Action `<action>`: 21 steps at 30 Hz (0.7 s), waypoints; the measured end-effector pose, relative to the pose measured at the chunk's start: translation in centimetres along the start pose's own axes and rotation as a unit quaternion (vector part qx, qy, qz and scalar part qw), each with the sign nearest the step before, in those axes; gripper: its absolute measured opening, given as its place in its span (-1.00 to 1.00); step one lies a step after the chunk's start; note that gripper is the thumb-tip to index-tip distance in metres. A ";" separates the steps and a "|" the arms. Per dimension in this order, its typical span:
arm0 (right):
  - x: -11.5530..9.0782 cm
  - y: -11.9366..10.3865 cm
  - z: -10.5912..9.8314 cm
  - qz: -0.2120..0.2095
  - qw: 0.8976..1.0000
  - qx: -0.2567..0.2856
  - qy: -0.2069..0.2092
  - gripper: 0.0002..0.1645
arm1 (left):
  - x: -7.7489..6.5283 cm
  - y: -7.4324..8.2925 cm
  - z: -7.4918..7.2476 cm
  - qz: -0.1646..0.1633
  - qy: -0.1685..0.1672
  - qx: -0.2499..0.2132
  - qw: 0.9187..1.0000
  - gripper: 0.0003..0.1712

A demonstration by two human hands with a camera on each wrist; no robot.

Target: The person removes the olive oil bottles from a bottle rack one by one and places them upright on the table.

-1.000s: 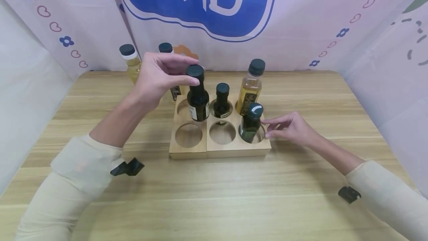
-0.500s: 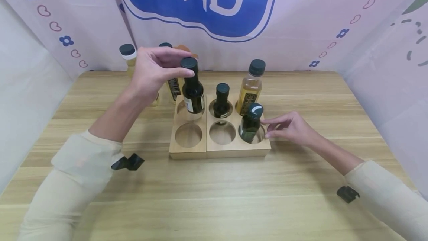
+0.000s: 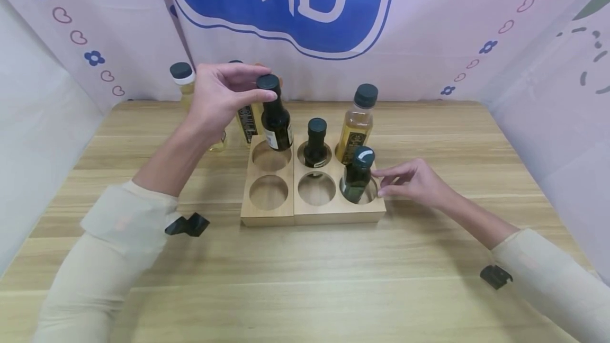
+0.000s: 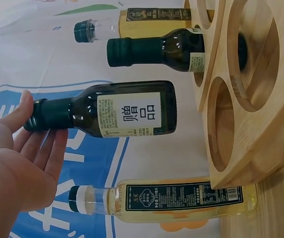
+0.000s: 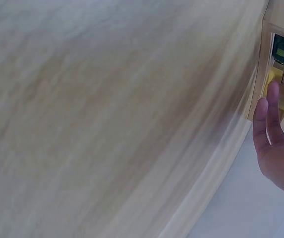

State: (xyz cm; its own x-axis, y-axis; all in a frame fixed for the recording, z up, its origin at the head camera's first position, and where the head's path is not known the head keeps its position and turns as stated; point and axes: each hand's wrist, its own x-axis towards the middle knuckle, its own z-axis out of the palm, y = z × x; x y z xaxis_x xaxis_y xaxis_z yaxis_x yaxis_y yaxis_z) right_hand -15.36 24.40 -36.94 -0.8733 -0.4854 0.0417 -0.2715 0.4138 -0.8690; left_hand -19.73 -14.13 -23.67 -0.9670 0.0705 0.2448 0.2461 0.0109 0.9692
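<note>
My left hand (image 3: 212, 94) pinches a small dark glass bottle (image 3: 276, 123) by its dark green cap, between thumb and fingers. The bottle hangs slightly tilted over the back left hole of a wooden bottle holder (image 3: 269, 221). In the left wrist view, the held bottle (image 4: 127, 109) shows a pale label and its base is apart from the wood. My right hand (image 3: 414, 184) touches the holder's right end, its fingertips beside a dark green bottle (image 3: 357, 179) leaning in the front right hole. Fairly straight fingers of the right hand (image 5: 280, 163) appear in the right wrist view.
Another dark bottle (image 3: 316, 144) stands in the back middle hole, and a clear bottle of yellow oil (image 3: 357, 126) in the back right one. Behind my left hand are two more oil bottles, one (image 3: 250, 120) close to the holder, the other (image 3: 186, 83) farther left. A printed cloth (image 3: 429, 25) hangs behind the table.
My left hand has moved the dark bottle back and a little left, from near the holder's middle to over the back left hole. My right hand has stayed at the holder's right end.
</note>
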 end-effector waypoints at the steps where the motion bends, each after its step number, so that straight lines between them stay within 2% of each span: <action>1: 0.0 0.0 0.0 0.001 1.000 0.000 0.000 -0.52 | 0.1 -0.1 0.1 0.000 0.001 -0.005 1.000 -0.66; 16: -0.1 0.0 0.1 -0.010 1.000 0.000 0.000 -0.53 | 1.4 -1.0 1.2 -0.011 0.010 -0.038 0.999 -0.62; 21: -0.1 0.2 0.1 -0.018 1.000 0.003 -0.001 -0.53 | 1.7 -1.2 1.5 -0.016 0.024 -0.032 0.999 -0.59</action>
State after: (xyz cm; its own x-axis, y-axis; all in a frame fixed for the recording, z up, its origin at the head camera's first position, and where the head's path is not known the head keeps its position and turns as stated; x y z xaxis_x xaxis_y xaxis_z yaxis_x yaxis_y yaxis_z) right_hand -15.25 24.41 -37.16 -0.8624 -0.5012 0.0714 -0.2998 0.3920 -0.8698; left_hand -21.58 -12.53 -24.48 -0.9769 0.0239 0.2123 0.2109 -0.0505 0.9762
